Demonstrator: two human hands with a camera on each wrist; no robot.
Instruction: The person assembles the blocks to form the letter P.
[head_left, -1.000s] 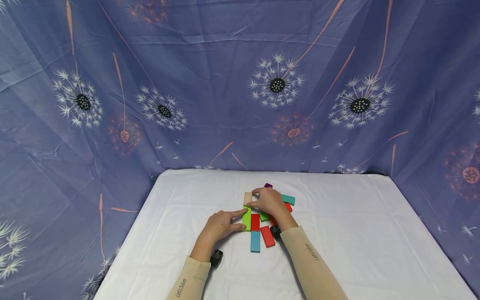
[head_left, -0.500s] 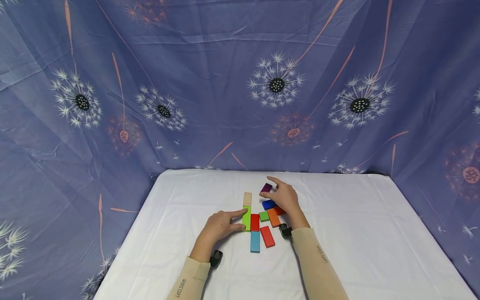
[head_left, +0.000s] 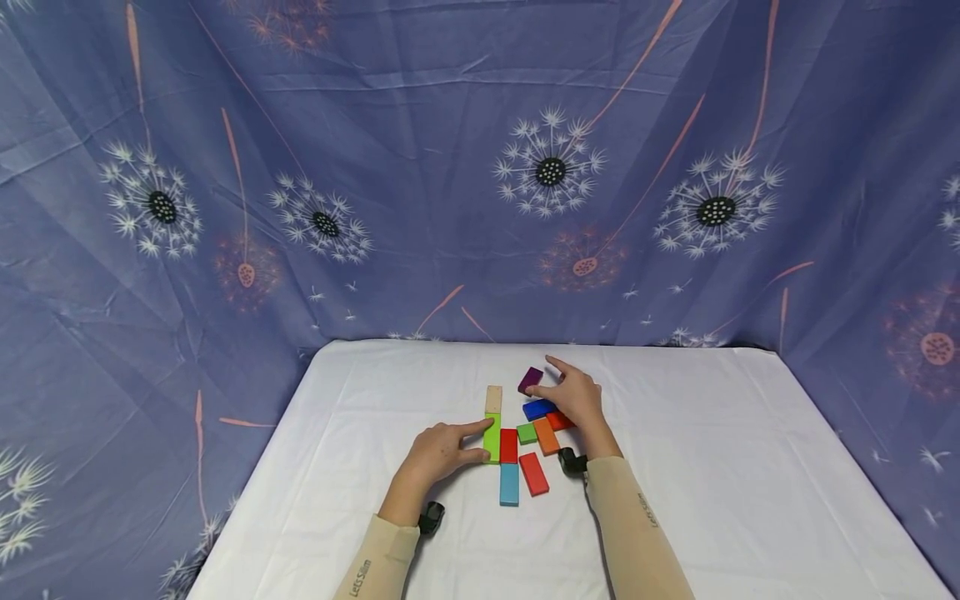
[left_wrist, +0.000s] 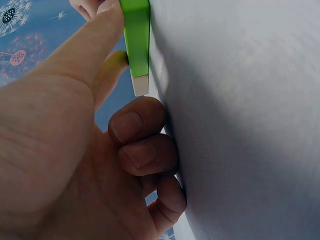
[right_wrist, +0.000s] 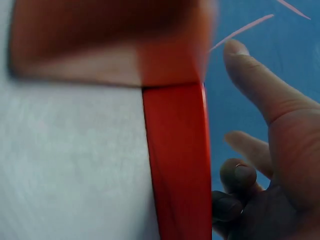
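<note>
A light green block (head_left: 491, 443) lies on the white cloth, in line with a plain wooden block (head_left: 493, 398). My left hand (head_left: 438, 457) touches the light green block along its left side with a spread thumb and index finger, seen also against the green block (left_wrist: 137, 37) in the left wrist view, where the other fingers are curled. My right hand (head_left: 576, 397) hovers with thumb and index finger apart, holding nothing, close to a purple block (head_left: 529, 380). A red block (right_wrist: 180, 165) fills the middle of the right wrist view.
A red block (head_left: 508, 446) and a light blue block (head_left: 509, 485) adjoin in line. Nearby lie a small green block (head_left: 527, 433), an orange block (head_left: 547, 436), a blue block (head_left: 538, 408) and more red blocks. A patterned curtain (head_left: 420, 208) hangs behind the table.
My right hand has left the wooden block and moved right, to beside the purple block, its fingers spreading. My left hand stays on the light green block.
</note>
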